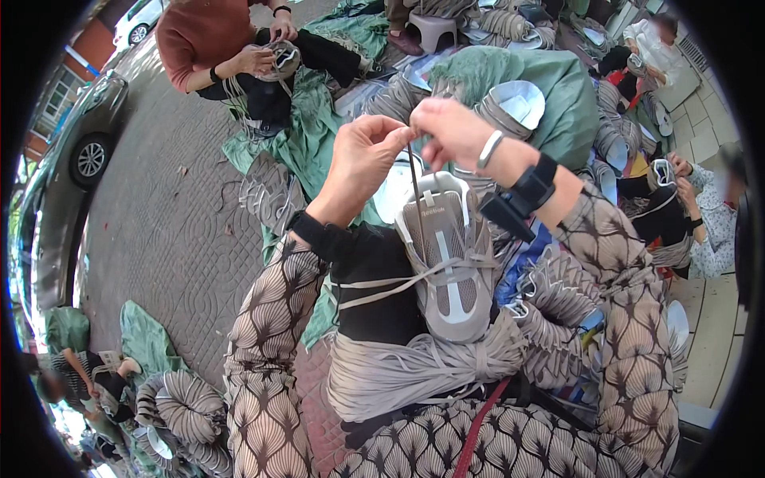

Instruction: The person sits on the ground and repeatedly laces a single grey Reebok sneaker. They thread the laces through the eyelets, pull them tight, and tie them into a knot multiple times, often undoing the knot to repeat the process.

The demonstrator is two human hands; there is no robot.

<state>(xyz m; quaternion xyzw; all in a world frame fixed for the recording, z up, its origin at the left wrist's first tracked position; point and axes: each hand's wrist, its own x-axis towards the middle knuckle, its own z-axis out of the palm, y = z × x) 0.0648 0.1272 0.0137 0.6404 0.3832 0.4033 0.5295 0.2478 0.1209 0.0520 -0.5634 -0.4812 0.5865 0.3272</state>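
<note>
A grey sneaker (452,271) with light trim rests on my lap, toe toward me, its opening just beyond. Pale laces cross its front, and a long pale strand runs left over my dark-clad thigh. Above the heel, my left hand (362,163) is closed in a pinch on a thin dark cord (414,179), which hangs down to the shoe. My right hand (458,134) meets the left fingertips. Its fingers are curled and slightly blurred; whatever they pinch cannot be made out. Nearer my body lies a thick bundle of pale laces (414,370), gathered at its right end.
Rows of stacked grey shoe uppers (558,291) lie to my right. Ahead sits a large green sack (554,92) with more uppers around it. Other people work nearby, one in a rust-coloured top (199,40). A dark car (76,167) stands left on the paving.
</note>
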